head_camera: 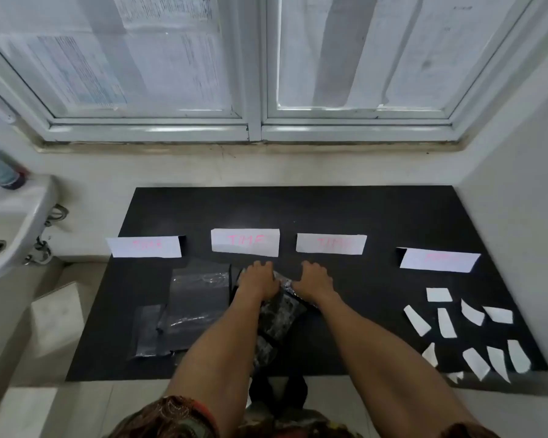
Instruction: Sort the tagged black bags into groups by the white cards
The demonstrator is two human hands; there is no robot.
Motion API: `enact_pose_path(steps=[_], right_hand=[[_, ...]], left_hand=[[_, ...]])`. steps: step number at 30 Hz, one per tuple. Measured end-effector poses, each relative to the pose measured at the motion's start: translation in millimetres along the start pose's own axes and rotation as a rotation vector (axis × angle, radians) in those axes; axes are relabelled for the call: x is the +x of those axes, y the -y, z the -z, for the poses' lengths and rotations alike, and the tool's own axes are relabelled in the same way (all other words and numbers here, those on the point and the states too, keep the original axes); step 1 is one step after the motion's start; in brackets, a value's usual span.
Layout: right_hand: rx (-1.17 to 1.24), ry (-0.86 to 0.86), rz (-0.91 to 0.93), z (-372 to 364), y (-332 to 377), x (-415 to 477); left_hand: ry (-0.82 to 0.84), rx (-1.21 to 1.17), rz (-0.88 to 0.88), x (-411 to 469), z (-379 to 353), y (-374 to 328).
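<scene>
Several white cards with pink lettering stand in a row on a black mat [361, 210]: a left card [144, 247], a second card [245, 242], a third card [331, 244] and a far right card [438, 260]. My left hand [258, 279] and my right hand [315, 278] press down side by side on the top of a crinkled shiny black bag [280, 314] lying below the two middle cards. Flat black bags [198, 298] lie to the left, with a smaller one [147, 330] beside them.
Several small white paper slips [470, 330] are scattered on the mat's right side. A white sink [4, 229] is at the left, a window [253, 74] behind the mat, and a wall at the right.
</scene>
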State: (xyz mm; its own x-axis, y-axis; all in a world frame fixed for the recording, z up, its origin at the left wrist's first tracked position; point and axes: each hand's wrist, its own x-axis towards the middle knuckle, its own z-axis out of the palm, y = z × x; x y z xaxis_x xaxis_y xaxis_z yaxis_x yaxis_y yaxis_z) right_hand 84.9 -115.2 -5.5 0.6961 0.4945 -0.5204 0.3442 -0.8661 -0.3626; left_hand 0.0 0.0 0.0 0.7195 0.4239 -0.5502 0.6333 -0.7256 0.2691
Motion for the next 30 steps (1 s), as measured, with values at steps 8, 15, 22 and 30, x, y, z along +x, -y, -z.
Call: enact_pose_path(steps=[8, 15, 22, 30], right_hand=[[0.001, 0.093, -0.054, -27, -3, -16], [0.105, 0.130, -0.124, -44, -9, -25], [0.292, 0.132, -0.197, -63, -7, -24], [0.344, 0.092, -0.288, -54, -10, -15]], left_hand=[[0.027, -0.072, 0.040, -6, -22, 12], [0.125, -0.217, 0.101, -14, -41, 18], [0.136, -0.340, 0.182, -17, -50, 11], [0.171, -0.261, 0.177, -11, -33, -2]])
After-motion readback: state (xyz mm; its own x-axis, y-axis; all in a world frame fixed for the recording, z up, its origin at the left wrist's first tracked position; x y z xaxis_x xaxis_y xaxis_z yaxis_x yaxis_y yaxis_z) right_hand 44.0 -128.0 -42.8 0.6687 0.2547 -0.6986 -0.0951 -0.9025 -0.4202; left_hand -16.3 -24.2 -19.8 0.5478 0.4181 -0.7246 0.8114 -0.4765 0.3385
